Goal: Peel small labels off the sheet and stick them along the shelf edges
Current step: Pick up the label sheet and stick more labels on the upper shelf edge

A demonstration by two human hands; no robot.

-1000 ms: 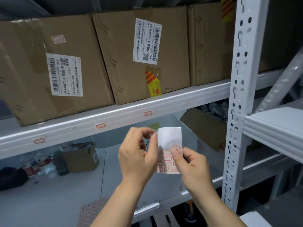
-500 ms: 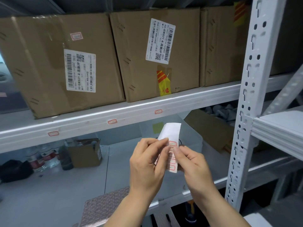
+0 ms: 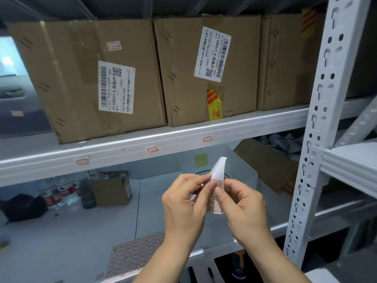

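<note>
Label sheet (image 3: 217, 176), seemingly pinched between both hands' fingers (image 3: 213, 187)

Label sheet (image 3: 216, 181) half hidden behind fingers, small barcode print on cartons (image 3: 116, 86) blurred

We see the upper shelf (image 3: 183, 137) carrying three boxes (image 3: 98, 78) side by side; three red-edged labels (image 3: 152, 149) sit along its front edge. Below it, the lower shelf (image 3: 61, 237) bears bottles (image 3: 61, 190), a small carton (image 3: 111, 187) and a label sheet (image 3: 132, 256).
</note>
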